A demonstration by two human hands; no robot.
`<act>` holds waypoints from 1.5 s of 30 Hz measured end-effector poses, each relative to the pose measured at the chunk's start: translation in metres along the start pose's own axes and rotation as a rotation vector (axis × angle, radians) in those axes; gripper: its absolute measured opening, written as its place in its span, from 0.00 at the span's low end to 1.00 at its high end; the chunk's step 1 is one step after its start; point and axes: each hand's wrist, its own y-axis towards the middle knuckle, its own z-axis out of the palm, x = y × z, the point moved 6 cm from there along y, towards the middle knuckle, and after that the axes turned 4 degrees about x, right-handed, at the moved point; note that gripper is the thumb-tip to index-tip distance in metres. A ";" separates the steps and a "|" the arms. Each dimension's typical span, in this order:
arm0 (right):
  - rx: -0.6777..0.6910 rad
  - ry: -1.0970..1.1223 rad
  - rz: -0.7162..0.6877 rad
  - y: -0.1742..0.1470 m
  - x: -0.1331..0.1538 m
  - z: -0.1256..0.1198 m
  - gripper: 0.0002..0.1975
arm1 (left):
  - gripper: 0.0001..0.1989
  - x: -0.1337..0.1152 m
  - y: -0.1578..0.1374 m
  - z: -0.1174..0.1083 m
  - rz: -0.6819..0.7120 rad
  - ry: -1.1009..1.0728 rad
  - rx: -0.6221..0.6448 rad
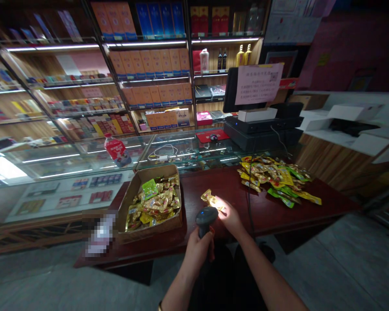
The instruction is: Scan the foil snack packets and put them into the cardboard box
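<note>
My left hand (197, 248) is wrapped round the handle of a dark barcode scanner (206, 216), which points away from me over the table's near edge. Just beyond the scanner, my right hand (229, 217) grips a gold snack packet (208, 197), lit by a bright patch. To the left stands an open cardboard box (123, 218) with many gold packets and a green packet (149, 188) on top. A loose pile of gold, yellow and green snack packets (272, 172) lies to the right. Part of the held packet is hidden by my fingers.
The dark red table (194, 181) abuts a glass display counter (139, 149). On the counter are a red-labelled bottle (116, 150), a white cable (162, 153), a mouse (213, 138) and a monitor with a paper sign (258, 83). A black cord (250, 203) crosses the table. Stocked shelves stand behind.
</note>
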 end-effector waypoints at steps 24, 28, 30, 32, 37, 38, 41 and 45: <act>-0.039 0.479 0.153 0.043 0.051 0.041 0.29 | 0.22 0.030 -0.024 -0.039 -0.096 -0.135 -0.152; 0.107 0.531 0.127 0.110 0.100 0.122 0.33 | 0.22 0.022 -0.035 -0.046 -0.094 -0.145 -0.173; 0.195 0.413 0.087 0.137 0.114 0.157 0.34 | 0.24 0.022 -0.035 -0.050 -0.078 -0.143 -0.189; 0.234 0.210 0.047 0.153 0.116 0.172 0.30 | 0.28 0.025 -0.033 -0.056 -0.067 -0.130 -0.201; 0.027 -0.114 0.050 0.148 0.072 0.104 0.20 | 0.30 0.038 -0.031 -0.071 -0.033 -0.113 -0.214; -0.044 -0.177 0.069 0.143 0.060 0.078 0.21 | 0.30 0.040 -0.031 -0.072 -0.036 -0.116 -0.214; -0.222 -0.367 0.135 0.133 0.030 0.000 0.27 | 0.29 0.042 -0.032 -0.068 -0.079 -0.130 -0.184; -0.277 -0.988 0.281 0.124 0.001 -0.063 0.34 | 0.30 0.041 -0.029 -0.054 -0.116 -0.142 -0.133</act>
